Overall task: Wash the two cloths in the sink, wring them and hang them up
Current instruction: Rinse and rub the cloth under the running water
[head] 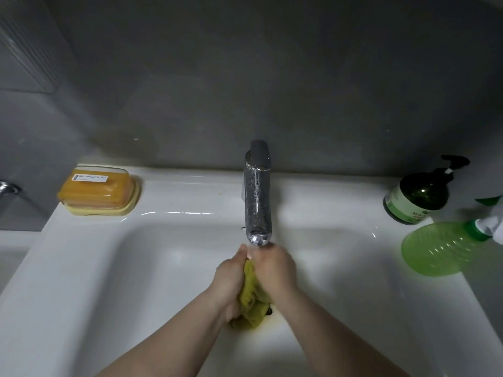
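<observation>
Head view: I see my left hand (230,278) and right hand (275,270) both grasping the yellow cloth (251,297) under the tap (258,197) in the sink (109,268).

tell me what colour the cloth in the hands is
Yellow-green cloth, clearest in the head view.

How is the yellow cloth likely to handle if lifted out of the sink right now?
Probably floppy: the yellow cloth is bunched into folds between the left hand and right hand. Likely heavy for its size and dripping, being held just under the tap over the sink.
</observation>
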